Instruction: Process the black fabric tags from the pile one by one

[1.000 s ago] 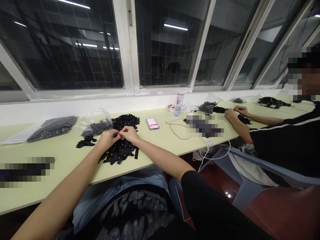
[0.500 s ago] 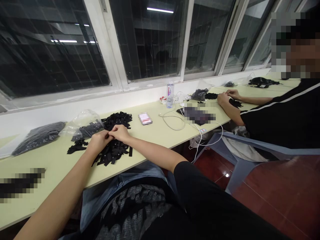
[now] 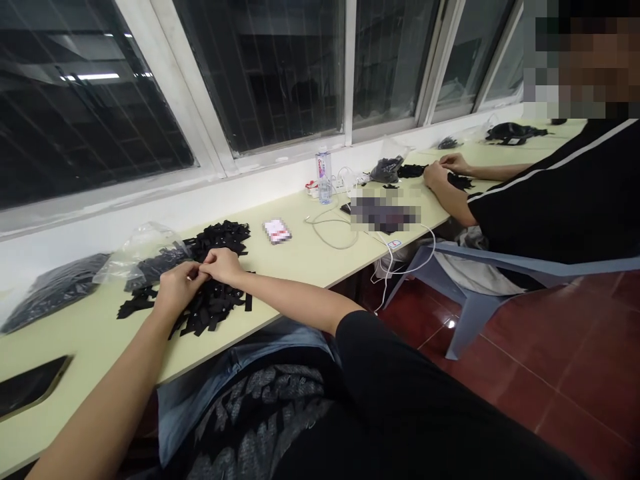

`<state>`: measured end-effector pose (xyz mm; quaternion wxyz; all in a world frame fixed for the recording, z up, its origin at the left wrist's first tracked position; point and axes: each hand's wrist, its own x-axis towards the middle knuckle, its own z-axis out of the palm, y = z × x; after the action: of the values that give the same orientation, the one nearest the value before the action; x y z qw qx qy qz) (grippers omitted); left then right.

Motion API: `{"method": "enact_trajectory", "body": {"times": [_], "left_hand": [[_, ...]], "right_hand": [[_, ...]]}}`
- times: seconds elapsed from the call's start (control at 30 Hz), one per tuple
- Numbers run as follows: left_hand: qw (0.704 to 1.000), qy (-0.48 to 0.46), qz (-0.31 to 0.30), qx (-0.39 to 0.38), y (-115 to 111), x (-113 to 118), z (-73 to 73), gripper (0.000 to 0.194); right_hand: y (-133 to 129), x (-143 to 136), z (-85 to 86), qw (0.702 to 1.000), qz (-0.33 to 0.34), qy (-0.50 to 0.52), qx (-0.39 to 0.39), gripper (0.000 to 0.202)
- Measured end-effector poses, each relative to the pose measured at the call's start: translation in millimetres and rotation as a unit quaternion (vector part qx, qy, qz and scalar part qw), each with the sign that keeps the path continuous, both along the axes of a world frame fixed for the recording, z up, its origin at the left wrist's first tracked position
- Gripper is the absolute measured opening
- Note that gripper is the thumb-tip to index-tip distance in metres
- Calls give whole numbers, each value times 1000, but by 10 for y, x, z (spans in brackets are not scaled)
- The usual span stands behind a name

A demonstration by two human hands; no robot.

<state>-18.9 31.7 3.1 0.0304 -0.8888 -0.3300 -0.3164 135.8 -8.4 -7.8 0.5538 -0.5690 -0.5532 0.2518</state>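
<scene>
My left hand (image 3: 176, 288) and my right hand (image 3: 221, 267) meet fingertip to fingertip, both pinched closed, above a heap of short black fabric strips (image 3: 213, 308). Whatever lies between the fingertips is too small and hidden to name. Small shiny spots show on some strips. Behind my hands, more black strips (image 3: 223, 235) are piled up. An opened clear plastic bag (image 3: 145, 250) with black pieces inside lies just beyond my left hand. Farther left rests a fuller plastic bag of black pieces (image 3: 57, 290).
A phone (image 3: 30, 388) lies left of my left forearm. To the right are a pinkish-white packet (image 3: 277, 231), a water bottle (image 3: 324, 177), white cables (image 3: 333, 233) and a blurred dark item (image 3: 385, 212). A co-worker (image 3: 555, 193) sits at the right, hands over similar black pieces.
The camera view has turned slightly, so the scene sits further left. My hands remain pinched together over the heap, with little visible movement.
</scene>
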Motion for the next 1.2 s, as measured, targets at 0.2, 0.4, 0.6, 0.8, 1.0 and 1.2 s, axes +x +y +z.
{"method": "enact_trajectory", "body": {"times": [0.2, 0.4, 0.6, 0.8, 1.0, 1.2], "left_hand": [[1000, -1, -3, -27, -28, -11, -17, 28], [998, -41, -2, -52, -35, -41, -24, 28], [990, -102, 13, -98, -86, -53, -14, 27], [977, -153, 31, -147, -90, -41, -21, 27], [960, -207, 33, -184, -84, -35, -34, 33], [932, -261, 5, -251, -94, -35, -32, 39]], "right_hand": [[8, -36, -42, 1000, -8, 9, -10, 8], [89, -82, -129, 997, 21, 70, -10, 6], [22, -99, -73, 995, 57, 83, -7, 11], [-42, -65, -31, 995, 68, 75, 12, 21], [-69, -16, -11, 997, 59, 25, 31, 21], [-58, 19, -11, 997, 40, -30, 60, 22]]}}
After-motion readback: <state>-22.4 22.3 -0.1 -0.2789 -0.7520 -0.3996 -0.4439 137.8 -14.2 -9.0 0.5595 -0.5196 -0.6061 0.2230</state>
